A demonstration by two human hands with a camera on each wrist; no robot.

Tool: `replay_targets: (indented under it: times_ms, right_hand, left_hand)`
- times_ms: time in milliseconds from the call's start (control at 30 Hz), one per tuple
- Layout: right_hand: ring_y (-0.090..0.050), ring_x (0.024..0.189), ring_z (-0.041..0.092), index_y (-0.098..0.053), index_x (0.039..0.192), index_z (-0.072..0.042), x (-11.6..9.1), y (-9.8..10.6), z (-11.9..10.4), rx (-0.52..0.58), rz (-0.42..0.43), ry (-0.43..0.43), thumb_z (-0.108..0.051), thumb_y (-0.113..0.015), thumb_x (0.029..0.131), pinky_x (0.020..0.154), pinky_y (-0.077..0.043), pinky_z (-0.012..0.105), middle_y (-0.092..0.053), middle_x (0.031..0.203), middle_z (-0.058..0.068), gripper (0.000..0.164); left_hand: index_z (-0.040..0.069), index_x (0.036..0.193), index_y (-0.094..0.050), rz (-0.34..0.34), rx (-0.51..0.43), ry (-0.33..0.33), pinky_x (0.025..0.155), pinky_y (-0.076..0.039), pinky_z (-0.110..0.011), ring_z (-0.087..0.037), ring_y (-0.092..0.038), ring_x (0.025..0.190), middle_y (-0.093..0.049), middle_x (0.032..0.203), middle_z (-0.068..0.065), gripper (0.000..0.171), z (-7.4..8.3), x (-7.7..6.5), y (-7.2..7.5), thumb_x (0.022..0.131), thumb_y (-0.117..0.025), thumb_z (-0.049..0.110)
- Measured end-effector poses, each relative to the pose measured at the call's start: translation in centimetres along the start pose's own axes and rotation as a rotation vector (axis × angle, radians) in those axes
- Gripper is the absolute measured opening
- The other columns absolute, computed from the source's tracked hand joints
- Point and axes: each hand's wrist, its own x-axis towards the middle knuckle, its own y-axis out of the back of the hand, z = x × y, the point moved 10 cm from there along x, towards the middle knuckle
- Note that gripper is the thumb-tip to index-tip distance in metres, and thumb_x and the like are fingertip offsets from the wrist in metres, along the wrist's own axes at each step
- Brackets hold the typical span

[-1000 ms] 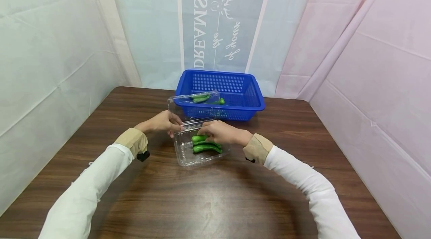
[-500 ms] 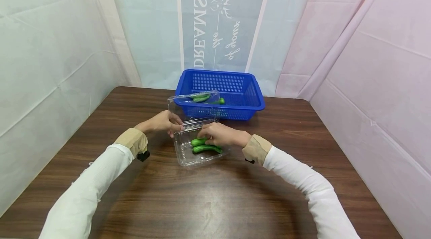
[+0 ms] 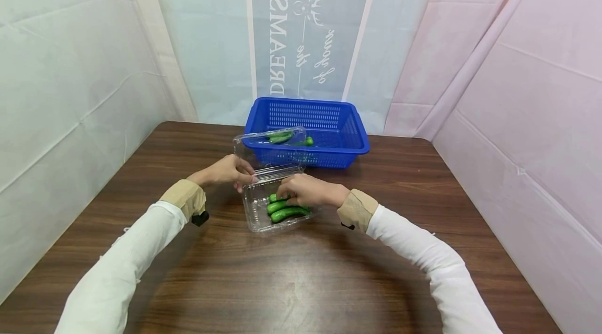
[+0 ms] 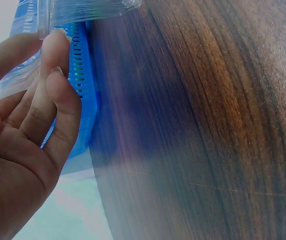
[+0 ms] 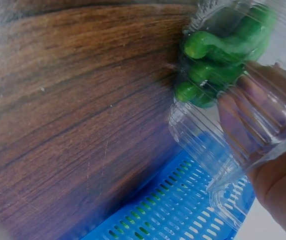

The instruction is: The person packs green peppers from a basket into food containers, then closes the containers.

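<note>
My left hand (image 3: 230,171) pinches the left edge of a clear plastic clamshell container (image 3: 252,214) between thumb and finger, near the hinge. The lid (image 3: 240,151) stands raised at the back, leaning over a blue basket's front. Inside the tray, several glossy green cucumbers (image 3: 289,213) lie side by side. My right hand (image 3: 308,190) reaches into the tray from the right, with curled fingers at the rear cucumbers (image 3: 277,207) and covering their right ends. In the right wrist view, the fingers (image 5: 233,112) are seen through the clear plastic, with fingertips against the cucumbers (image 5: 198,72).
Behind the container, the blue perforated basket (image 3: 355,130) holds several more green vegetables (image 3: 281,138), partly seen through the lid. All stands on a dark wood-grain table (image 3: 291,281). Fabric walls (image 3: 207,41) enclose its back and sides.
My right hand has shifted slightly toward the front of the tray. The front cucumbers have moved a little nearer to me, and a rear one now shows behind them. My left hand stays put.
</note>
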Motion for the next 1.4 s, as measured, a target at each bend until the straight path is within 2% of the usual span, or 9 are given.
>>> replay_targets:
  times_ms: [267, 533, 700, 900, 1133, 1400]
  right_hand:
    - [-0.063, 0.082, 0.01, -0.073, 0.105, -0.007, -0.1, 0.6, -0.1, 0.025, 0.011, -0.006, -0.001, -0.074, 0.086, 0.073, -0.051, 0.022, -0.068, 0.094, 0.001, 0.02]
    - [-0.062, 0.082, 0.009, -0.073, 0.103, -0.007, -0.5, 2.7, 0.4, 0.026, 0.089, -0.036, -0.002, -0.065, 0.092, 0.075, -0.051, 0.022, -0.069, 0.095, 0.0, 0.015]
    - [-0.062, 0.087, 0.01, -0.073, 0.105, -0.007, -1.1, 5.0, 0.8, 0.004, 0.168, -0.048, -0.001, -0.063, 0.093, 0.079, -0.052, 0.028, -0.069, 0.1, 0.001, 0.017]
    - [-0.052, 0.071, 0.011, -0.07, 0.105, -0.01, -2.6, 7.9, 2.4, 0.014, 0.267, -0.123, 0.001, -0.055, 0.095, 0.066, -0.046, 0.03, -0.064, 0.103, 0.002, 0.021]
    - [-0.055, 0.081, 0.013, -0.067, 0.102, -0.011, -4.1, 9.6, 4.2, -0.029, 0.365, -0.194, 0.0, -0.056, 0.095, 0.069, -0.047, 0.03, -0.062, 0.099, 0.002, 0.017]
    - [-0.055, 0.08, 0.018, -0.066, 0.093, -0.004, -5.1, 10.9, 6.0, -0.111, 0.541, -0.227, 0.003, -0.057, 0.092, 0.069, -0.048, 0.033, -0.059, 0.091, 0.005, 0.012]
  left_hand:
    - [-0.008, 0.109, -0.069, -0.003, 0.009, -0.003, 0.067, -0.058, -0.051, -0.022, -0.068, 0.06, -0.072, 0.081, -0.009, 0.032, 0.1, 0.0, 0.1, 0.091, -0.073, 0.019]
    - [-0.008, 0.108, -0.069, -0.002, -0.004, -0.005, 0.067, -0.058, -0.052, -0.022, -0.067, 0.059, -0.072, 0.081, -0.009, 0.03, 0.2, 0.0, 0.1, 0.091, -0.074, 0.018]
    - [-0.008, 0.107, -0.07, 0.0, -0.002, -0.006, 0.067, -0.058, -0.051, -0.022, -0.067, 0.059, -0.072, 0.082, -0.009, 0.03, 0.2, 0.0, 0.1, 0.091, -0.074, 0.017]
    - [-0.008, 0.108, -0.07, 0.0, -0.006, -0.001, 0.068, -0.057, -0.053, -0.024, -0.068, 0.06, -0.072, 0.082, -0.01, 0.03, 0.2, 0.0, 0.1, 0.091, -0.074, 0.017]
    - [-0.008, 0.108, -0.069, 0.0, -0.004, 0.005, 0.069, -0.057, -0.054, -0.024, -0.068, 0.061, -0.072, 0.083, -0.01, 0.031, 0.0, 0.0, 0.0, 0.091, -0.074, 0.018]
    - [-0.008, 0.109, -0.069, 0.006, -0.005, 0.001, 0.068, -0.057, -0.053, -0.024, -0.068, 0.06, -0.072, 0.085, -0.011, 0.031, 0.2, 0.0, 0.0, 0.092, -0.073, 0.017]
